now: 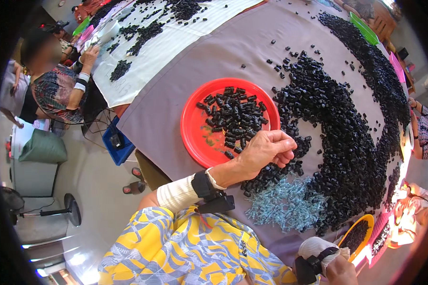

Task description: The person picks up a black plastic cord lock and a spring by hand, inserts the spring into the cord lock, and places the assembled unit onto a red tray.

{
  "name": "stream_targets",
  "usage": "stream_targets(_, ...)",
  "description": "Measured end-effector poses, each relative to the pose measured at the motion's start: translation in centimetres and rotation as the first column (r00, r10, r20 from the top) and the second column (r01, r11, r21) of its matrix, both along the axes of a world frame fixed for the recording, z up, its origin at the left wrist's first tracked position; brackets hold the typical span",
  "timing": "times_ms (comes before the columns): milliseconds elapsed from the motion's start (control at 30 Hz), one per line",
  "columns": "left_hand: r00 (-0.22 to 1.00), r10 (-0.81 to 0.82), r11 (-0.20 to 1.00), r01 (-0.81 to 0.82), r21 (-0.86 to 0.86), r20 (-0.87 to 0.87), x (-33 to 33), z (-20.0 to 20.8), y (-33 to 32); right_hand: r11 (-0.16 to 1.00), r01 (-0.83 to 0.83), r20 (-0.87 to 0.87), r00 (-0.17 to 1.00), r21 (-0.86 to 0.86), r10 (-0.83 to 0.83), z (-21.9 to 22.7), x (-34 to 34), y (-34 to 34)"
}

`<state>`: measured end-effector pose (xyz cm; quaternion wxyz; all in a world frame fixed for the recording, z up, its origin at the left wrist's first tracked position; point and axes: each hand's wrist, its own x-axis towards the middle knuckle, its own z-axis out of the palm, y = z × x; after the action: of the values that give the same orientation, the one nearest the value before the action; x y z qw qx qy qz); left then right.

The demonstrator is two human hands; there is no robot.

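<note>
My left hand (pixel 269 148) reaches past the rim of a red round tray (pixel 190 135), its fingertips pinched together over the edge of a heap of black parts. Whatever sits between those fingertips, if anything, is too small to make out. Inside the tray lies a pile of short black cylindrical plastic pieces (pixel 235 111). Below my left hand spreads a mound of small light-blue translucent pieces (pixel 287 204). At the lower edge, my right hand (pixel 340 271) shows only in part, near a yellow bowl; its fingers are hidden.
A big heap of black pieces (pixel 352 156) curves along the right of the grey tablecloth (pixel 176 95). The yellow bowl (pixel 366 232) and a pink basket (pixel 379 232) stand lower right. Other people sit around; one person (pixel 59 92) works at the upper left. A blue crate (pixel 119 142) is beside the table.
</note>
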<state>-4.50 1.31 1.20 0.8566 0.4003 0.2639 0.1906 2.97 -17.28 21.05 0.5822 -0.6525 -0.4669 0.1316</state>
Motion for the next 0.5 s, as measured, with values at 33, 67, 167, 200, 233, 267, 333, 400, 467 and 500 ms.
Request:
stream_targets(33, 1.0, -0.018, 1.0, 0.018, -0.007, 0.016, 0.2, -0.1, 0.0, 0.997, 0.049, -0.025, 0.998, -0.057, -0.05, 0.0, -0.1, -0.2)
stream_targets(67, 1.0, -0.02, 1.0, 0.02, -0.008, 0.011, 0.5, -0.2, 0.1, 0.988, 0.097, -0.047, 0.994, -0.117, -0.103, 0.0, -0.3, -0.3)
stream_targets(167, 1.0, -0.025, 0.999, 0.024, 0.025, 0.013, 0.2, 0.2, -0.3, 0.94, 0.204, -0.088, 0.968, -0.274, -0.235, 0.2, -1.9, -2.1)
stream_targets(200, 1.0, -0.009, 1.0, 0.008, 0.024, 0.016, -0.3, 0.4, -0.3, 0.915, 0.228, -0.09, 0.958, -0.332, -0.272, 0.3, -3.0, -2.6)
stream_targets(233, 1.0, -0.006, 0.999, 0.006, 0.038, 0.008, -0.4, 0.6, -0.3, 0.883, 0.264, -0.091, 0.942, -0.389, -0.322, 0.4, -3.8, -3.0)
stream_targets(267, 1.0, -0.002, 0.999, 0.002, 0.052, 0.0, -0.5, 0.7, -0.3, 0.846, 0.298, -0.088, 0.924, -0.443, -0.371, 0.5, -4.6, -3.5)
stream_targets(333, 1.0, -0.008, 0.999, 0.008, 0.036, -0.013, 0.0, 0.0, 0.0, 0.796, 0.324, -0.092, 0.901, -0.511, -0.425, -0.1, -4.1, -2.6)
stream_targets(400, 1.0, -0.013, 0.999, 0.013, 0.029, -0.02, 0.2, -0.3, 0.0, 0.821, 0.293, -0.1, 0.917, -0.49, -0.387, -0.4, -4.0, -2.3)
stream_targets(467, 1.0, -0.022, 0.999, 0.022, 0.024, -0.014, 0.2, -0.2, -0.1, 0.846, 0.267, -0.103, 0.931, -0.462, -0.35, -0.5, -4.2, -2.3)
stream_targets(500, 1.0, -0.021, 0.999, 0.021, 0.026, -0.013, 0.2, -0.1, -0.1, 0.858, 0.251, -0.104, 0.939, -0.447, -0.328, -0.5, -4.1, -2.3)
